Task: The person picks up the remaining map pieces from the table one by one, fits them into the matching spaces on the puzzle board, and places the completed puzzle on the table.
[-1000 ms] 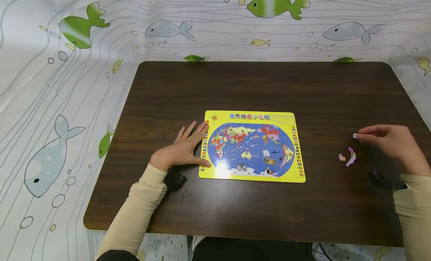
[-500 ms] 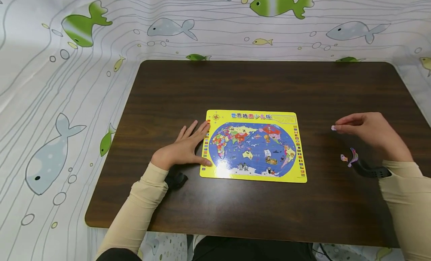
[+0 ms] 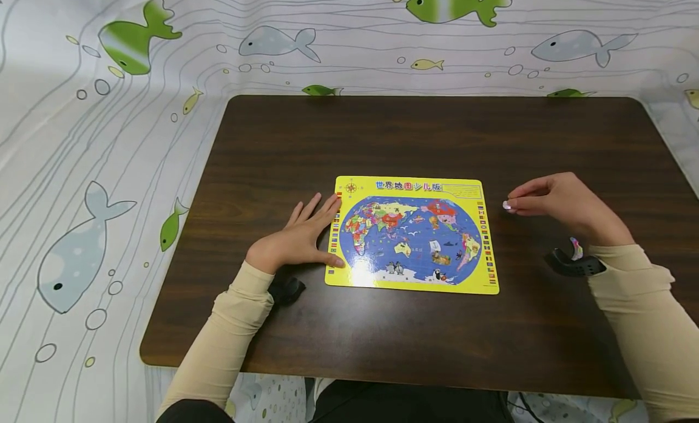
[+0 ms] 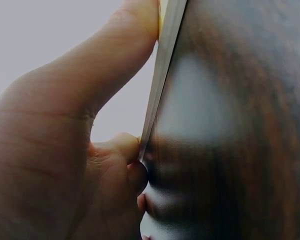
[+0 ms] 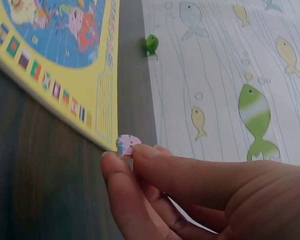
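A yellow-bordered world map puzzle (image 3: 486, 283) lies flat on the table, with its blue oval map facing up. My left hand (image 3: 295, 240) rests along its left edge, fingers spread, with fingertips and thumb on the border. In the left wrist view the thumb (image 4: 125, 40) meets the board's thin edge. Between thumb and fingertips my right hand (image 3: 568, 204) pinches a small pink puzzle piece (image 5: 128, 145), just right of the board's upper right corner. A curved purple puzzle piece (image 3: 576, 248) lies on the table, partly hidden behind the right wrist's black strap (image 3: 576, 264).
The dark brown wooden table (image 3: 415, 338) extends around the board on all sides. Behind it and at the left hangs a white sheet (image 3: 360, 22) printed with fish. Another black wrist device (image 3: 287, 291) sits under the left wrist, near the board.
My right hand has moved left and a little away from me, carrying the puzzle piece toward the board. Its wrist strap now covers the smaller loose piece. The left hand stays in place.
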The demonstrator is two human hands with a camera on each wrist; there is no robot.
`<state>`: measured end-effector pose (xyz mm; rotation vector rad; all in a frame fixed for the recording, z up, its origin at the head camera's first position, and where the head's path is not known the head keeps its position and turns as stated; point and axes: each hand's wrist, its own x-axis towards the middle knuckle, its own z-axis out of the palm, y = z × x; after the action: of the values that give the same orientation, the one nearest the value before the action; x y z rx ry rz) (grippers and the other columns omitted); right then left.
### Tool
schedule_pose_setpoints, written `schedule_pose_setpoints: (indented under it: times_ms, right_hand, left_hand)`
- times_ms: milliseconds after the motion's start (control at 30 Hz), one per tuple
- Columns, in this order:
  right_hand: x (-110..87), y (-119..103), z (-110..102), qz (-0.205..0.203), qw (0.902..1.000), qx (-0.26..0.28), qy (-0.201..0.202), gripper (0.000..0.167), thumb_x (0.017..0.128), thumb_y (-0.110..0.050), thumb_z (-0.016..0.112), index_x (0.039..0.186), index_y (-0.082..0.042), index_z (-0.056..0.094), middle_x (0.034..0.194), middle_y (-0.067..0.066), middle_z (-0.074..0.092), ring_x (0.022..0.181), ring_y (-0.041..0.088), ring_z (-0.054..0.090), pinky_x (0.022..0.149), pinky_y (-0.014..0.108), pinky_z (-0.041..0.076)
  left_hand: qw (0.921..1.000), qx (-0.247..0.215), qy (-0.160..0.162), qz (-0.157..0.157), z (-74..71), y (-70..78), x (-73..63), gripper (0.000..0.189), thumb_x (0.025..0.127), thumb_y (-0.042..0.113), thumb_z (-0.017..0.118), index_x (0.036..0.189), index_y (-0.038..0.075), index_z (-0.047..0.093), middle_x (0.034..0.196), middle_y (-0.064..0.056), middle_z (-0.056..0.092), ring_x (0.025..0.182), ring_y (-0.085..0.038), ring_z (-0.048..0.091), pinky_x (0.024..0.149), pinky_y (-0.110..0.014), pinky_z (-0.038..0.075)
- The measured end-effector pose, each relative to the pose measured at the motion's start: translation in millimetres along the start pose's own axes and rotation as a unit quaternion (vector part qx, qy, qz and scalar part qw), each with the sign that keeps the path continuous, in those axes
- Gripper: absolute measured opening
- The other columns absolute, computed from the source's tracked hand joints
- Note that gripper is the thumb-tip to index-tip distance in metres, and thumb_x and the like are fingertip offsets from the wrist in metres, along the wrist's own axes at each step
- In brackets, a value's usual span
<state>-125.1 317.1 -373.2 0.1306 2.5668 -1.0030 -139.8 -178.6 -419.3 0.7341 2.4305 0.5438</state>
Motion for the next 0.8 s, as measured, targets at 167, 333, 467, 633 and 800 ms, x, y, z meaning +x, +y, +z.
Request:
schedule_pose_setpoints:
  times_ms: [167,333,467,633,800]
  right_hand:
    - [3.8,-12.2,8.2,-0.006,0.9999,0.009,-0.013,0.046,0.095,-0.034,0.079,0.126,0.0,0.073,0.116,0.012,0.079,0.1,0.023,0.078,0.106,0.064,0.051]
    - [11.1,-24.7,17.0,-0.013,0.9996,0.011,-0.023,0.043,0.095,-0.032,0.078,0.124,0.0,0.074,0.117,0.014,0.078,0.1,0.025,0.077,0.105,0.059,0.054]
    - [16.1,-37.9,26.8,-0.018,0.999,0.022,-0.033,0.044,0.094,-0.032,0.08,0.123,0.0,0.075,0.116,0.015,0.078,0.099,0.026,0.077,0.104,0.055,0.056]
    - [21.4,-54.1,37.6,-0.02,0.9982,0.03,-0.047,0.041,0.094,-0.03,0.08,0.121,-0.001,0.076,0.115,0.013,0.078,0.094,0.023,0.076,0.093,0.039,0.063]
    - [32.1,-64.3,48.6,-0.03,0.9968,0.031,-0.067,0.04,0.095,-0.029,0.079,0.121,0.001,0.074,0.107,0.013,0.079,0.088,0.021,0.075,0.08,0.032,0.064]
  left_hand:
    - [1.0,-0.002,-0.004,0.0,-0.5,1.4,-0.1,0.127,0.082,0.065,0.078,0.169,0.02,-0.004,0.177,0.004,-0.011,0.163,-0.029,-0.02,0.13,-0.058,-0.014]
    - [1.0,-0.002,-0.002,-0.003,-0.5,1.3,-0.7,0.128,0.081,0.064,0.078,0.169,0.02,-0.003,0.177,0.005,-0.011,0.163,-0.03,-0.02,0.13,-0.058,-0.014]
    - [1.0,-0.001,-0.001,-0.002,0.8,0.2,-1.1,0.127,0.082,0.064,0.078,0.169,0.021,-0.004,0.177,0.005,-0.011,0.163,-0.03,-0.02,0.13,-0.058,-0.014]
    - [1.0,0.0,0.0,-0.002,1.8,-0.4,-0.5,0.128,0.081,0.064,0.078,0.169,0.021,-0.004,0.177,0.005,-0.011,0.163,-0.03,-0.02,0.13,-0.058,-0.013]
    - [1.0,0.0,0.0,-0.003,0.6,0.5,0.0,0.128,0.081,0.064,0.079,0.169,0.021,-0.004,0.178,0.004,-0.01,0.163,-0.03,-0.019,0.13,-0.058,-0.014]
